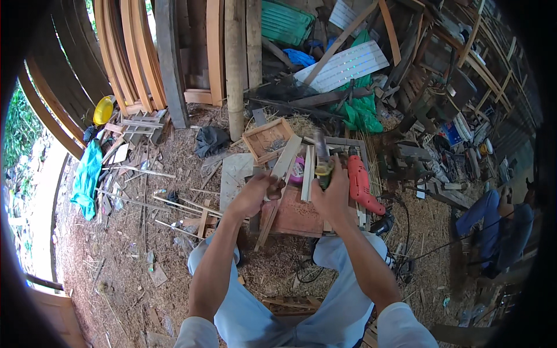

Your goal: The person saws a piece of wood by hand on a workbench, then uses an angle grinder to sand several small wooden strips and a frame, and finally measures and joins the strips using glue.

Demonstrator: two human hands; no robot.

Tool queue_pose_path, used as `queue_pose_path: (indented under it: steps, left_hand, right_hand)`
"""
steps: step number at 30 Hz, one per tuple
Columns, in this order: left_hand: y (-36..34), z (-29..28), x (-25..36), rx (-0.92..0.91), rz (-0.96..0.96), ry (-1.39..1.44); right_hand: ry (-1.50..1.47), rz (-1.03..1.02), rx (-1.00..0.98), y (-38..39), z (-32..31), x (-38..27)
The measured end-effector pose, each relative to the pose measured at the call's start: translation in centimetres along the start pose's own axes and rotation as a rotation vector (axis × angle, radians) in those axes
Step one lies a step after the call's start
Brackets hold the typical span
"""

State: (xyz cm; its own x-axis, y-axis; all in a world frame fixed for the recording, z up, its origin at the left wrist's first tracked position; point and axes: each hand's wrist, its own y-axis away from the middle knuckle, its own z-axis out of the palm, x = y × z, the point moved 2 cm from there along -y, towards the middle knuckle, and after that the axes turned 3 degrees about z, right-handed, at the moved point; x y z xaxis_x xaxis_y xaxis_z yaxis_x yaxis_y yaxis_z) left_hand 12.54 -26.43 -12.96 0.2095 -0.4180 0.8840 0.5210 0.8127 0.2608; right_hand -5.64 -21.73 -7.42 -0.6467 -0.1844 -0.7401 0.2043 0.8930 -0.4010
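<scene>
My left hand (253,196) is closed, its fingers pinched at the near end of a pale wooden strip (286,156) that slants away over a low work table. In my right hand (331,192) is a tool with a greenish-yellow grip and a greyish upper part, probably a hammer (320,152); motion blurs its head. Between my hands lie other pale strips (308,174) and a round purple object (297,170), partly covered. A red power drill (363,184) rests at the table's right side. The table's reddish board (296,219) shows below my hands.
A shallow wooden box (268,140) with small metal pieces sits beyond the table. Scrap wood and shavings litter the ground. Long planks (139,58) lean at the back left, near a bamboo post (234,69). A cable (408,226) trails at right, where another person (499,226) sits.
</scene>
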Motion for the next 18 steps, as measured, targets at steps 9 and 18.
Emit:
queue_pose_path:
  steps: [9, 18]
  left_hand:
    - [0.2, 1.8, 0.7, -0.16, -0.03, -0.049]
    - [0.2, 2.8, 0.2, -0.019, 0.091, -0.393]
  right_hand:
    - [0.112, 0.209, -0.357, 0.0, -0.1, 1.1]
    - [0.625, 0.139, -0.338, 0.3, 2.0, 3.5]
